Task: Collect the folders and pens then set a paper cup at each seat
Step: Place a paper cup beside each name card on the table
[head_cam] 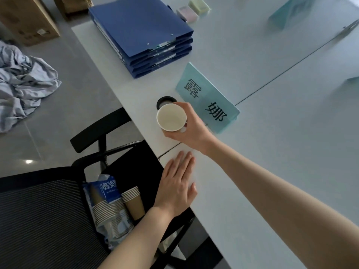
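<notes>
Head view, looking down along a white table (272,171) edge. Right hand (191,129) wrapped round a paper cup (171,117), fingers and thumb curled about its wall, mouth up and empty. Cup held just beside a pale blue name card (207,100) and in front of a black cable hole (165,100) in the table top; whether its base touches the surface or hangs just above, cannot tell. Left hand (177,189) flat on the table near the edge, fingers straight and close together, holding nothing.

Blue folders (141,33) already stacked in one pile at the far corner, so collecting looks done for those; no pens plainly visible. Small pastel pads (192,8) beyond the pile. On the black mesh chair (38,220) below, an opened bag of cups (108,206) with a loose brown stack (133,202) beside it, within easy reach of the left hand.

Step in hand, by judgement: setting a cup at this seat, the one marked by the card. Next move calls for lowering the cup until it stands flat, clear of the cable hole so it cannot tip into it, then loosening the fingers and lifting away without knocking the card. After that, probably another cup from the stack on the chair for the next seat, where more blue cards (287,12) stand farther along the table.
</notes>
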### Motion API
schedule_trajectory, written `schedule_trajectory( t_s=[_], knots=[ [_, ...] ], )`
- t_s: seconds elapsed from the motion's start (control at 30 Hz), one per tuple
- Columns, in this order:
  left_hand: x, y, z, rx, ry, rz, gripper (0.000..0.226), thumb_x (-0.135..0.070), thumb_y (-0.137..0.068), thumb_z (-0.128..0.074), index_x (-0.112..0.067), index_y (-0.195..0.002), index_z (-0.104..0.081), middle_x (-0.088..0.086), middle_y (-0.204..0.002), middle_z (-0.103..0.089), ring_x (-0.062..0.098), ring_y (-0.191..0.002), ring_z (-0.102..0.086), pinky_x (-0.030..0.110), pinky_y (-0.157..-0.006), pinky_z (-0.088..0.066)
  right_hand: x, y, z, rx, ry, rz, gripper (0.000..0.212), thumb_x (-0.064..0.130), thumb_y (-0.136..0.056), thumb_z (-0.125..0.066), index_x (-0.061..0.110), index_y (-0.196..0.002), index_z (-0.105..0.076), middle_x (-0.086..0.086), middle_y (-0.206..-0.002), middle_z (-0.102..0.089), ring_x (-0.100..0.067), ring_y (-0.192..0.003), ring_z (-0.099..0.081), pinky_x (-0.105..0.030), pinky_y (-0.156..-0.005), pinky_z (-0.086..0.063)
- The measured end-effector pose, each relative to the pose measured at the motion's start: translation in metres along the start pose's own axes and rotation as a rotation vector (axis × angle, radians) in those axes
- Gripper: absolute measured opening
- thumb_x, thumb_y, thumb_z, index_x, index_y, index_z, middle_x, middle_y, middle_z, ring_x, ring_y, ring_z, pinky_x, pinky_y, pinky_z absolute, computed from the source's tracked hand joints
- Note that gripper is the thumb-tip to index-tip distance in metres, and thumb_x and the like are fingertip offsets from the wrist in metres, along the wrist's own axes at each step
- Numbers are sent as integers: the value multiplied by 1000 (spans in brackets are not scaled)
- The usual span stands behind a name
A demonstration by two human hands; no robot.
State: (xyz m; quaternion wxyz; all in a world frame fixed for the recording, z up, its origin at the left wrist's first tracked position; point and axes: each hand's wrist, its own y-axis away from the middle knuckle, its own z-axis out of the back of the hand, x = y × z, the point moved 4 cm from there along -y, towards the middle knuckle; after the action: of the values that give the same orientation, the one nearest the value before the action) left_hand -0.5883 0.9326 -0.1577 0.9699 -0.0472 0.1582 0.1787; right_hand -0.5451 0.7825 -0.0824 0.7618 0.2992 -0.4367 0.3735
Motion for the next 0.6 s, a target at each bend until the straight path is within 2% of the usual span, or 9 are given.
schedule_trajectory(
  t_s=[0.1,0.17,0.37,0.43,0.53,0.6],
  knots=[
    [-1,0,1,12,-28,3,73,-35,-86,-45,-7,-152,-32,8,-162,-24,26,-150,-19,46,-119,-20,-11,17,21,-113,-26,-40,77,23,-64,-86,34,-126,-42,13,-117,-55,-16,-112,-53,-45,-97,-48],
    [-2,0,2,28,-42,15,72,-35,-87,-44,-7,-152,-32,8,-161,-25,27,-150,-20,46,-118,-21,-21,35,37,-170,-45,-55,75,24,-64,-87,34,-124,-43,18,-113,-54,-16,-110,-55,-46,-94,-51],
    [-9,0,5,26,-89,80,67,-32,-86,-42,-5,-147,-41,10,-159,-31,28,-148,-25,47,-118,-22,-61,92,86,-363,-21,-96,75,37,-59,-84,33,-123,-45,0,-125,-53,-22,-116,-54,-46,-86,-56],
    [-24,-5,4,39,-80,201,67,-33,-86,-37,-2,-146,-41,12,-158,-32,30,-147,-26,48,-118,-20,-74,105,100,-419,-20,-140,77,36,-59,-85,31,-124,-45,-2,-126,-53,-21,-116,-55,-43,-86,-56],
    [-52,-15,-2,48,18,466,75,-44,-91,-31,0,-151,-30,14,-161,-23,30,-150,-16,49,-120,-9,-86,107,110,-440,-27,-181,78,31,-62,-87,29,-127,-44,-2,-127,-53,-20,-115,-55,-43,-88,-55],
    [-65,-21,-7,33,54,578,79,-50,-92,-30,0,-152,-25,15,-162,-19,30,-151,-10,53,-120,-6,-91,103,112,-449,-45,-191,79,31,-63,-86,31,-128,-41,0,-127,-53,-20,-114,-56,-43,-90,-54]
  ],
)
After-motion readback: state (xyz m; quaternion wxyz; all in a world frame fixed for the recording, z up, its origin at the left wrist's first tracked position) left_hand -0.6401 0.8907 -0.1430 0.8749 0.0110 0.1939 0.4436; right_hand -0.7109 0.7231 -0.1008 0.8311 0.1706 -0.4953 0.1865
